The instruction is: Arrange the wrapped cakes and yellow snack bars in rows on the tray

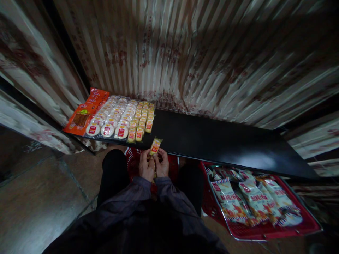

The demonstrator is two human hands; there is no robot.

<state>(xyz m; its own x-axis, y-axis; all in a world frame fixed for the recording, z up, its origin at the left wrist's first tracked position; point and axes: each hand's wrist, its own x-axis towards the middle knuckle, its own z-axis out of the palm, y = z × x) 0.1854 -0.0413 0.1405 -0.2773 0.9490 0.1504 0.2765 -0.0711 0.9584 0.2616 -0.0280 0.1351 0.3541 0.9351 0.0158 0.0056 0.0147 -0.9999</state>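
Between my hands is a small yellow snack packet [155,145] with a red and white label, tilted up near the shelf's front edge. My left hand [147,165] grips its lower left side, and my right hand [162,163] pinches it from the right. Just beyond, on the black shelf [190,135], similar yellow packets [139,133] lie in columns. To their left are rows of round, pale wrapped crackers [121,131]. A red basket [132,155] sits below my hands between my knees, its contents mostly hidden.
Orange snack bags [82,114] lie at the shelf's left end. On the right, a second red basket [265,233] with a metal handle holds several white and orange snack bags [227,199]. A pleated patterned curtain [169,53] hangs behind the shelf. Tiled floor [53,197] shows at left.
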